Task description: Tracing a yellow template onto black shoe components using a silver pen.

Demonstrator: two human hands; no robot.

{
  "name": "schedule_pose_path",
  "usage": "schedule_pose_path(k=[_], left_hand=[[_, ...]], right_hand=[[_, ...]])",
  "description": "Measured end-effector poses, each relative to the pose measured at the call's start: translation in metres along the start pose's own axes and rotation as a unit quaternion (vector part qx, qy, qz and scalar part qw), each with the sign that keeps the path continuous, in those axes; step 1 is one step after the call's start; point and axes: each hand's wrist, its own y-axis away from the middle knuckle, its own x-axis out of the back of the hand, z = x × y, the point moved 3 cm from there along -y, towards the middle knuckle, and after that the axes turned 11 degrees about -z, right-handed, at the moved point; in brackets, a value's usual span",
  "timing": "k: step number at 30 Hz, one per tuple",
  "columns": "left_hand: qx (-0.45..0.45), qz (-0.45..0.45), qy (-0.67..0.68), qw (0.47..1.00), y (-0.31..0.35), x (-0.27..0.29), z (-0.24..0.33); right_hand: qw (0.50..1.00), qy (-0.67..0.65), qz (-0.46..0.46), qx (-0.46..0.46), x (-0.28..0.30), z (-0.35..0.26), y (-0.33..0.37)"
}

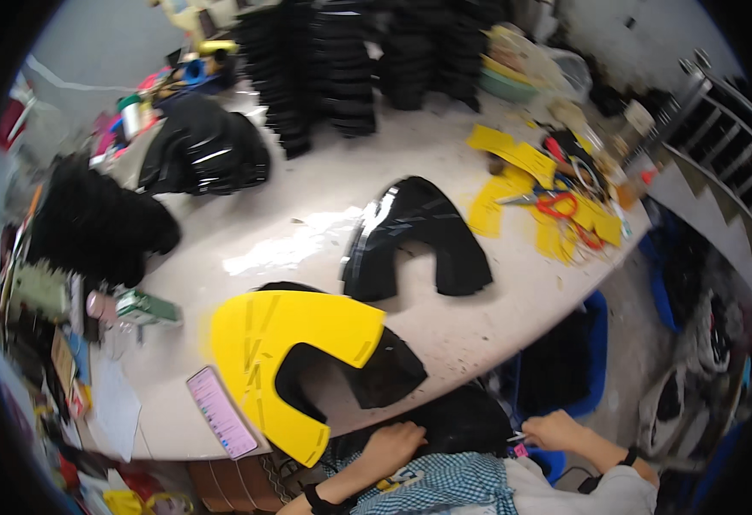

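A black glossy piece (457, 419) lies across my lap at the table's front edge. My left hand (397, 446) is closed at its left end, fingers curled onto the black material. Off its right end, my right hand (554, 431) is closed around a small silvery tool (516, 437), too small to make out its kind. On the table in front of me, a yellow U-shaped template (260, 343) overlaps a black U-shaped piece (393, 373). Another black U-shaped piece (419, 206) lies farther back.
Tall stacks of black pieces (342, 69) stand at the back; black heaps (93, 223) sit at left. Red-handled scissors (556, 204) lie among yellow scraps (513, 159) at right. A phone (221, 412) and a green box (147, 307) are near left. Below right is a blue bin (601, 352).
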Motion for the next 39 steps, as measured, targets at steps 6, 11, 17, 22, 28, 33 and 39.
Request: schedule_pose_path(k=[6, 11, 17, 22, 28, 33, 39], left_hand=[[-0.038, 0.004, 0.080, 0.996, 0.043, 0.077, 0.036], [-0.042, 0.228, 0.136, 0.963, 0.104, 0.156, 0.034], [0.318, 0.405, -0.042, 0.856, 0.091, 0.182, -0.008], [0.268, 0.352, -0.015, 0.896, 0.072, 0.185, -0.025], [0.165, 0.253, -0.036, 0.953, 0.070, 0.201, -0.041], [0.147, 0.274, 0.042, 0.949, 0.066, 0.204, -0.045], [0.190, 0.306, 0.014, 0.933, 0.069, 0.192, -0.036]], right_hand=[[0.992, -0.035, 0.111, 0.038, 0.107, -0.015, -0.013], [0.949, 0.047, 0.275, 0.147, 0.210, -0.081, -0.028], [0.845, 0.145, 0.430, 0.282, 0.276, -0.171, -0.088], [0.864, 0.173, 0.415, 0.227, 0.286, -0.195, -0.123], [0.922, 0.142, 0.321, 0.164, 0.270, -0.192, -0.099], [0.909, 0.117, 0.343, 0.205, 0.280, -0.186, -0.094], [0.866, -0.175, 0.299, 0.360, 0.288, -0.175, -0.095]])
